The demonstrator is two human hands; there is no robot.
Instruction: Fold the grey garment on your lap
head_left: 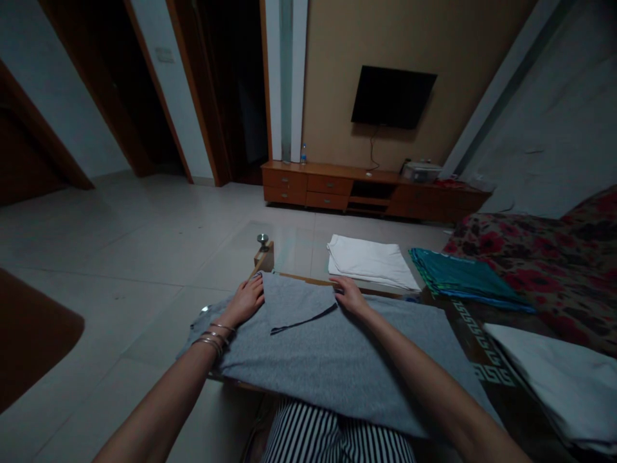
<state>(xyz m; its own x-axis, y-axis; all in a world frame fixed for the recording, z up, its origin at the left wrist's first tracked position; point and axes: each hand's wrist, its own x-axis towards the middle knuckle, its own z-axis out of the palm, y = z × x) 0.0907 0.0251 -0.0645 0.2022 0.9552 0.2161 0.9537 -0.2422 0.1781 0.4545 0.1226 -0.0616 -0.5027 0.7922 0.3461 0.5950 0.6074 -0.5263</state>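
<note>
A shirt (337, 366) is spread on the table (267, 258). Its fold (295, 302) is held down by the left hand (247, 301) and right hand (349, 297), fingers flat and open, likely to be kept smooth.

2 arms outstretched; left hand (245, 301), right hand (349, 296) seemingly flat.

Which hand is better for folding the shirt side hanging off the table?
Probably the left: the left hand lies on the gray shirt next to that hanging side; the right hand sits farther over, by the white cloth.
</note>
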